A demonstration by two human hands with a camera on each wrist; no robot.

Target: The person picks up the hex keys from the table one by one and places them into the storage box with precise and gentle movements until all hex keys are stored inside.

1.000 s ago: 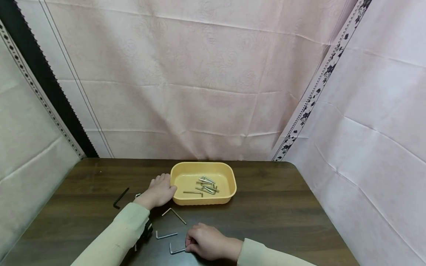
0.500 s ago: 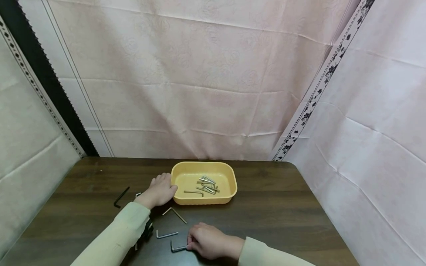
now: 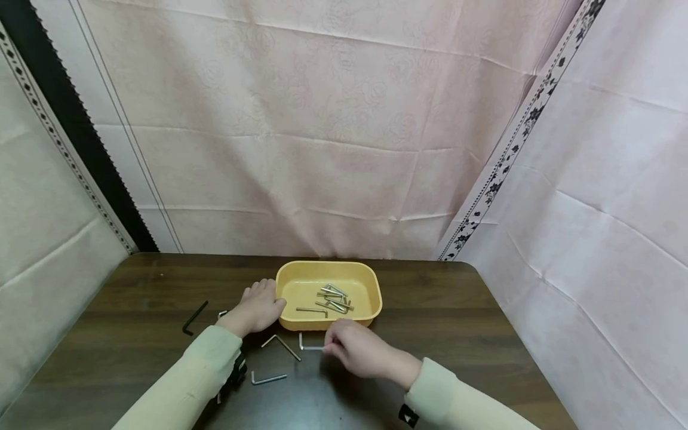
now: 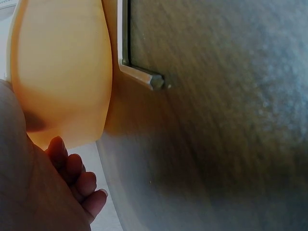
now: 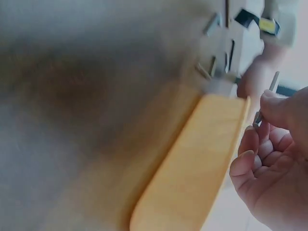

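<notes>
In the head view my right hand (image 3: 357, 349) pinches a silver L-shaped hex key (image 3: 312, 348) between thumb and fingertips, just in front of the yellow plastic tray (image 3: 371, 319). The right wrist view shows this hex key (image 5: 273, 84) poking out past the thumb. My left hand (image 3: 257, 307) holds the tray's left end, its thumb over the rim and the other fingers outside. Inside the tray lie several metal hex keys (image 3: 335, 298). A brassy hex key (image 3: 285, 346) and another silver one (image 3: 269, 379) rest on the table in front of it.
A black hex key (image 3: 194, 318) lies to the left of my left forearm. Another metal piece (image 3: 223, 314) shows partly behind my left wrist. The dark wooden table (image 3: 457, 334) reaches back to a pale patterned cloth (image 3: 344, 149), which also hangs at both sides.
My right hand has lifted the silver hex key off the near part of the table and carried it forward and slightly right, towards the tray. My left hand has stayed at the tray.
</notes>
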